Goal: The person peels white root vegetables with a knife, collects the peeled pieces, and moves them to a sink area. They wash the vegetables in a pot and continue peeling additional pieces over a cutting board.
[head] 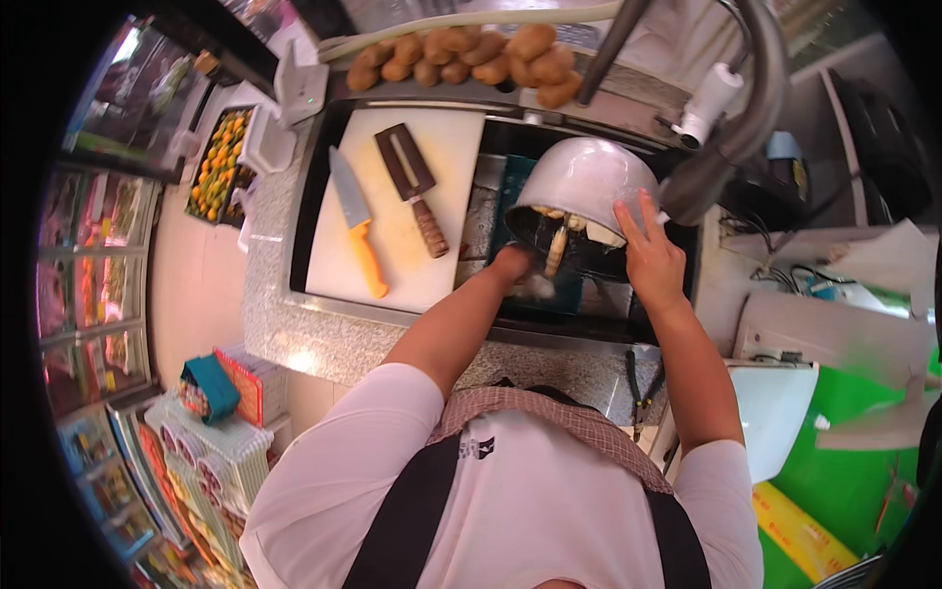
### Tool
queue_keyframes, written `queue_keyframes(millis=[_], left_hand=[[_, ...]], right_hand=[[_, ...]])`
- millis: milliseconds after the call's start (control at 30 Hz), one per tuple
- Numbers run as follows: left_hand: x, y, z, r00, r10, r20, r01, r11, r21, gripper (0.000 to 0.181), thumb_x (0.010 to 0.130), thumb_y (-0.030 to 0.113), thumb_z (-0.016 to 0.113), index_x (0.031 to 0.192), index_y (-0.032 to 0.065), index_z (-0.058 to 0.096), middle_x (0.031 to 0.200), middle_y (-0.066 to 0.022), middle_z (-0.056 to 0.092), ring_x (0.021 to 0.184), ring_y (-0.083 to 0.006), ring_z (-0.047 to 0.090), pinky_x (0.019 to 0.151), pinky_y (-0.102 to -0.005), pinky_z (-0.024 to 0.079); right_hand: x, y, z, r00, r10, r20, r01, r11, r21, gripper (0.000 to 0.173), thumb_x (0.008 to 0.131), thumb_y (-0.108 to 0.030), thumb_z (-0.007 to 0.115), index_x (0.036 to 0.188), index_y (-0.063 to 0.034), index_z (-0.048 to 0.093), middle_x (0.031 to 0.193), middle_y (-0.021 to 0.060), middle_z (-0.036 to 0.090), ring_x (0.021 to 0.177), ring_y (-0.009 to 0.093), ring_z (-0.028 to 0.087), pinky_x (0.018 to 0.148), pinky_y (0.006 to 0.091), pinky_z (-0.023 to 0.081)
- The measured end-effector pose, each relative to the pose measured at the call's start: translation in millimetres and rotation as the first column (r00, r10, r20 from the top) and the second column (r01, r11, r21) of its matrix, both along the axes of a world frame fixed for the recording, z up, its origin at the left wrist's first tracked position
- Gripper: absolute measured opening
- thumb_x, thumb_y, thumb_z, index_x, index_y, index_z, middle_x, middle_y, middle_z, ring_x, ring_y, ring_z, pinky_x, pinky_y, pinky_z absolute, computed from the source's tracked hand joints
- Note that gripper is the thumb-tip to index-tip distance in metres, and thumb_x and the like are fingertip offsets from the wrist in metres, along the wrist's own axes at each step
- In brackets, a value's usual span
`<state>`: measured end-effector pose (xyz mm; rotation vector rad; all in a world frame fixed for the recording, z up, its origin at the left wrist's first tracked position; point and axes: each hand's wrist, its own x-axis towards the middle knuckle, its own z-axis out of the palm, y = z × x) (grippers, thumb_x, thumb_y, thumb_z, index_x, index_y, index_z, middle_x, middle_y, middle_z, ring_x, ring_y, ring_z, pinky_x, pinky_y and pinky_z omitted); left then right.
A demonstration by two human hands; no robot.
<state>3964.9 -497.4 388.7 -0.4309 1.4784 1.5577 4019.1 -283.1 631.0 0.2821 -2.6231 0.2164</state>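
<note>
In the black sink [500, 324], a round metal pot [589, 173] is tipped on its side with its mouth towards me. Pale cut pieces [605, 234] show at its rim, and a light, elongated piece [556, 252] hangs below the mouth. My right hand [651, 254] presses its spread fingers on the pot's right outer wall. By the left of the rim is my left hand [517, 266], blurred; its fingers and any hold are unclear. A teal item [563, 298] lies beneath the pot. On the white cutting board [397, 280] rest an orange-handled knife [359, 232] and a dark-sheathed cleaver [412, 188].
Brown root vegetables [482, 59] line the sink's back ledge. A grey faucet [706, 180] arches over the right side. Pliers [639, 401] hang at the counter's front edge [544, 368]. A crate of small orange fruit [221, 166] stands at left.
</note>
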Motion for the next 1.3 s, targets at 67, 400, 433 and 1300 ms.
queue_keyframes(millis=[67,400,433,1300], left_hand=[[-0.4,2.8,2.3,0.999,-0.023,-0.022,0.022,0.999,-0.038,0.012,0.087,0.015,0.056,0.092,0.0052,0.062,0.067,-0.0105,0.055,0.053,-0.0204,0.052,0.047,-0.0359,0.039],[-23.5,11.2,8.7,0.858,-0.249,-0.45,0.141,0.955,-0.26,0.027,0.087,0.018,0.059,0.11,0.0038,0.061,0.089,-0.0125,0.062,0.076,-0.0246,0.06,0.067,-0.0379,0.048],[-28.6,13.7,7.6,0.854,-0.248,-0.457,0.133,0.954,-0.27,0.027,0.087,0.018,0.059,0.11,0.0038,0.061,0.09,-0.0127,0.062,0.076,-0.0248,0.06,0.067,-0.038,0.048],[-42.0,-29.2,-8.8,0.917,-0.112,-0.382,0.027,0.975,-0.222,0.036,0.087,0.021,0.06,0.118,0.0041,0.056,0.103,-0.0172,0.062,0.087,-0.0303,0.061,0.078,-0.0406,0.048]], right_hand=[[-1.7,-5.5,-5.8,0.995,0.078,-0.062,-0.076,0.997,0.023,0.059,0.074,0.001,0.06,0.127,-0.0251,0.063,0.135,0.0176,0.055,0.055,0.018,0.061,0.054,0.0289,0.053],[-13.6,-2.4,15.4,0.939,0.24,-0.245,-0.228,0.971,0.079,0.046,0.075,0.002,0.061,0.117,-0.0158,0.07,0.13,0.0178,0.058,0.058,0.014,0.058,0.052,0.0238,0.047],[-12.5,-1.8,16.8,0.937,0.243,-0.249,-0.23,0.97,0.083,0.046,0.076,0.0,0.061,0.118,-0.0169,0.07,0.13,0.017,0.058,0.058,0.013,0.057,0.052,0.0233,0.047],[5.5,-5.1,-40.0,0.885,0.181,-0.428,-0.328,0.896,-0.299,0.028,0.08,-0.003,0.064,0.105,-0.0117,0.073,0.121,0.0167,0.061,0.078,0.029,0.066,0.067,0.0332,0.054]])
